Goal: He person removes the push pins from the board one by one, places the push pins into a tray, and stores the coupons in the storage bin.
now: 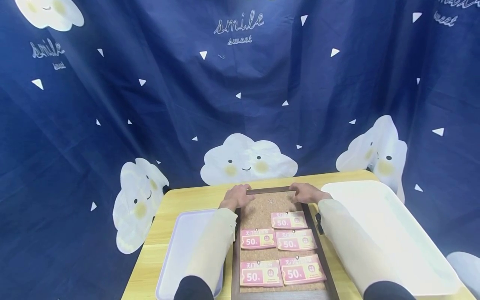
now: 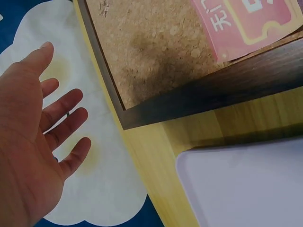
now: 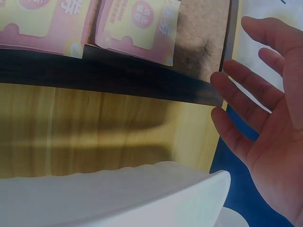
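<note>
A cork board (image 1: 256,210) in a dark wooden frame (image 1: 236,271) lies on the table. Several pink-and-yellow coupons (image 1: 293,239) marked 50 are on it, with small pins visible at their upper edges. At the board's far left corner is my left hand (image 1: 237,197), its fingers relaxed and spread in the left wrist view. My right hand (image 1: 308,193) is by the far right corner, its fingers loosely bent and holding nothing. Whether either hand touches the frame is hard to tell. A small pale star-like mark (image 1: 271,201) shows on the cork between the hands.
A pale lavender tray (image 1: 187,246) stands left of the board, partly under the left forearm. To the right is a larger white tray (image 1: 393,233) with raised walls. Behind the yellow wooden table (image 1: 180,198) hangs a blue curtain (image 1: 168,104) with cloud prints.
</note>
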`<act>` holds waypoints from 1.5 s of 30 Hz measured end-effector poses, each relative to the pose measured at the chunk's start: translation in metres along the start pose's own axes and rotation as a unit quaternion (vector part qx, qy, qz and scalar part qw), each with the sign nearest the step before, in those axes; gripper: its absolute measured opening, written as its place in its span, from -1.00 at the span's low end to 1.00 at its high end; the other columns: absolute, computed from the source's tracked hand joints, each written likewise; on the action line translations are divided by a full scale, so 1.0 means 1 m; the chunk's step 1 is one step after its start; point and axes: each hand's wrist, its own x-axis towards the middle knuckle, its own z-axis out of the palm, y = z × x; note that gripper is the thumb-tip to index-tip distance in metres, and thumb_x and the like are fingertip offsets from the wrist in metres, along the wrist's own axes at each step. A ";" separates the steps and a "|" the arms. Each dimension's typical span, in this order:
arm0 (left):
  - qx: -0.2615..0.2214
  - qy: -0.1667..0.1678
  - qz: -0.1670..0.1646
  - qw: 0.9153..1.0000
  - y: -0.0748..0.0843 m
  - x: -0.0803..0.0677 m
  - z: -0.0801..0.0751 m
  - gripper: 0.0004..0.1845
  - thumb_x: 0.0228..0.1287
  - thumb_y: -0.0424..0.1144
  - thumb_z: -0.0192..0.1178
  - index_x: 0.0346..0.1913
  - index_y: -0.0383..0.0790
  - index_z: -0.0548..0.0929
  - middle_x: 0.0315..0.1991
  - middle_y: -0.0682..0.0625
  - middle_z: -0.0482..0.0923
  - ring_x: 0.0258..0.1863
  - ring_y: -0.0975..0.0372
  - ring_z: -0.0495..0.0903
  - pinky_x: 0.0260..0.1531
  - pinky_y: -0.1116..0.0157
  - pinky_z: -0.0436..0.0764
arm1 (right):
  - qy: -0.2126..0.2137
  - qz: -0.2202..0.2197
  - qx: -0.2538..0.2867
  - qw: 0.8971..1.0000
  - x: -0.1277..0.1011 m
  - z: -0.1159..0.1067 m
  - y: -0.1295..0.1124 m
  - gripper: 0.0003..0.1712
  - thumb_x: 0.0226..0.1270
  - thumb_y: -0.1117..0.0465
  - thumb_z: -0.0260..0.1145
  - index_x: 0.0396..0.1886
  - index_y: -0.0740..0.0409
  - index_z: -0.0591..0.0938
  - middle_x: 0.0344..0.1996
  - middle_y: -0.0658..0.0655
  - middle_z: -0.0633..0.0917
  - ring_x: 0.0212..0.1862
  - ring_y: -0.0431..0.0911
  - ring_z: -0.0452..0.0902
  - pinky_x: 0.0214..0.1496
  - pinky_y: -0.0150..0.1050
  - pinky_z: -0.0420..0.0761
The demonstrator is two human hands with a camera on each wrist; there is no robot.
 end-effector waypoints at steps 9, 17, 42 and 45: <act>-0.010 -0.007 0.007 1.000 0.004 -0.001 0.008 -0.41 0.13 0.27 -0.05 0.17 0.08 0.38 0.04 0.09 0.50 0.03 0.16 0.48 -0.04 0.14 0.44 | -0.031 0.022 0.009 0.999 0.000 0.005 0.002 -0.40 -0.17 0.14 0.40 0.00 0.06 0.48 -0.31 0.04 0.62 -0.29 -0.11 0.54 -0.18 -0.14 0.51; -0.001 -0.007 0.021 1.000 0.006 -0.001 0.013 -0.41 0.12 0.28 -0.05 0.15 0.05 0.41 -0.01 0.08 0.53 -0.03 0.17 0.50 -0.08 0.15 0.45 | -0.031 0.008 0.013 0.999 -0.004 0.004 0.000 -0.44 -0.22 0.20 0.43 -0.10 0.11 0.50 -0.36 0.05 0.64 -0.32 -0.11 0.53 -0.21 -0.17 0.49; -0.019 -0.021 0.040 0.999 0.016 -0.006 0.026 -0.49 0.16 0.18 -0.02 0.15 0.09 0.39 -0.11 0.12 0.55 -0.11 0.23 0.52 -0.14 0.16 0.48 | -0.049 0.022 0.010 0.998 -0.010 0.015 0.004 -0.39 -0.22 0.20 0.45 -0.05 0.07 0.47 -0.21 0.15 0.62 -0.26 -0.08 0.53 -0.17 -0.15 0.50; -0.014 -0.025 0.045 0.999 0.015 -0.007 0.027 -0.46 0.16 0.20 -0.03 0.17 0.07 0.38 -0.03 0.09 0.52 -0.06 0.20 0.50 -0.09 0.15 0.46 | -0.057 0.021 0.012 0.998 -0.010 0.015 0.002 -0.40 -0.20 0.23 0.45 -0.05 0.08 0.46 -0.19 0.18 0.62 -0.24 -0.07 0.53 -0.15 -0.13 0.50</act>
